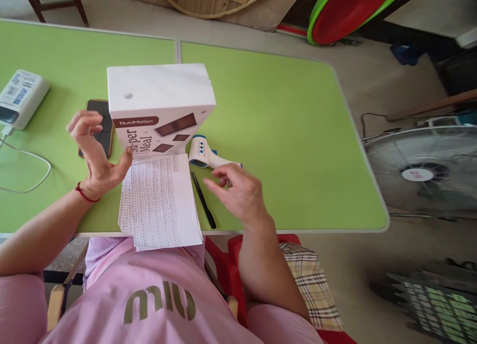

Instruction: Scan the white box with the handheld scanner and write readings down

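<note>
A white NutriMotion box [164,95] with brown print stands upright on the table behind a stack of handwritten sheets [160,200]. My left hand [95,150] is open at the box's left side, its thumb near the lower box edge; whether it touches cannot be made out. Partly behind that hand lies a dark phone [106,120]. My right hand [240,190] hovers with loosely bent fingers apart and nothing in them. Close to its fingertips lies a white and blue infrared thermometer [203,152], its handle end partly hidden. A black pen [203,200] rests beside the papers.
The green table [283,135] has a seam near its middle. A white power bank [26,95] with a cable [46,175] sits at the left. Beyond the right edge stands a fan [417,172]. A red chair [233,259] bearing checked cloth [313,279] is at front right.
</note>
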`<state>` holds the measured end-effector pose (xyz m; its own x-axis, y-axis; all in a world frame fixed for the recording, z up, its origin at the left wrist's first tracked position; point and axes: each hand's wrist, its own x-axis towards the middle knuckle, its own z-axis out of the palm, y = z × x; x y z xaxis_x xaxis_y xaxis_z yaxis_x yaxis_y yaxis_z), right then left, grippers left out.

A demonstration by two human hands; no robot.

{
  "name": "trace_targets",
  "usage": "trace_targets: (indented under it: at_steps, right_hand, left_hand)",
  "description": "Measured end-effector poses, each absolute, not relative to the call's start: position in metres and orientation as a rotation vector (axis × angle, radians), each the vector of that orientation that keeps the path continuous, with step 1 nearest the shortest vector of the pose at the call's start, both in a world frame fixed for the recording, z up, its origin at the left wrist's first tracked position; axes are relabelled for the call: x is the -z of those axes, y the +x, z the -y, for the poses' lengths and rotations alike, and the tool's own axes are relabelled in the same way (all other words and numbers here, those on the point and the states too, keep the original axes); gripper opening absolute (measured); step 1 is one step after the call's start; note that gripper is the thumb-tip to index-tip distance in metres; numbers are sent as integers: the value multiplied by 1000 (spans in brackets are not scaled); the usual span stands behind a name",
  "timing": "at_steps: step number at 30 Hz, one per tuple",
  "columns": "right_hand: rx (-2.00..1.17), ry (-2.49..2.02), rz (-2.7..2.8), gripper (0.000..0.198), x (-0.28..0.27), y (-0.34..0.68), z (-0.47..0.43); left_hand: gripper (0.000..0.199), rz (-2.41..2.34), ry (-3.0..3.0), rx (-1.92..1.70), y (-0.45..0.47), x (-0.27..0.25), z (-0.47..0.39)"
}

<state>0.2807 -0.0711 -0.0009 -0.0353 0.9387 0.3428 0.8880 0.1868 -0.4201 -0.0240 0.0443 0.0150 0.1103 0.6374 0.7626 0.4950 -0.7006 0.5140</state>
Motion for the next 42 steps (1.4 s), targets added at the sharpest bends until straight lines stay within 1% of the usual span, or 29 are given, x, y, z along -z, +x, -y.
trace_targets:
  at_steps: [1,2,3,4,5,6,8,10,12,14,16,18,21,24,25,27,31,35,39,42]
  right_hand:
    - [-167,-1711,1964,19,0,277,77]
    - [-195,-1717,1998,20,0,273,82]
    - [-202,-1723,2021,19,0,270,86]
    - [-193,-1724,2033,17,1,267,88]
    - [-177,-1713,2037,13,1,266,89]
    - [-158,-1690,2033,11,1,265,89]
    - [-145,-1597,2000,19,-3,265,87]
    - [-212,-1445,1918,26,-8,266,83]
    - [-368,-1291,1795,29,-13,268,78]
    - [-562,-1175,1671,29,-14,268,74]
    - [-719,-1117,1579,31,-11,265,69]
    - [-774,-1110,1521,33,-5,257,63]
    - [-758,-1120,1437,20,4,243,56]
    - [-777,-1156,1339,30,13,229,52]
    - [-782,-1185,1310,30,15,226,51]
    - [-776,-1249,1277,25,19,222,51]
    - [-646,-1350,1368,6,21,221,52]
    - [-508,-1406,1498,1,18,221,51]
    - [-481,-1374,1596,11,20,220,50]
    - [-489,-1391,1631,13,21,221,50]
  left_hand:
    - [49,-1059,2309,-1885,-21,-20,-39]
    - [40,-919,2420,-1926,-18,-24,-33]
    - [29,-758,2557,-1772,-13,-27,-26]
    - [19,-634,2668,-1471,-9,-28,-19]
    - [14,-462,2750,-1276,-4,-28,-13]
    - [19,-408,2812,-1077,0,-26,-7]
    - [45,-289,2840,-754,6,-19,1]
    - [64,-213,2836,-545,7,-11,4]
    - [69,-180,2813,-392,6,-6,3]
    - [69,-182,2783,-290,3,-4,1]
    - [68,-188,2758,-244,1,-5,-1]
    - [66,-188,2745,-233,-1,-8,-2]
    - [65,-183,2747,-247,-1,-9,-3]
    - [61,-197,2783,-295,1,-11,0]
    - [59,-223,2809,-304,3,-12,2]
    - [57,-293,2870,-292,6,-15,6]
    - [58,-415,2953,-193,10,-23,17]
    - [58,-467,2961,-135,12,-27,22]
    - [57,-481,2979,-95,13,-29,23]
    - [56,-485,2985,-90,14,-30,23]
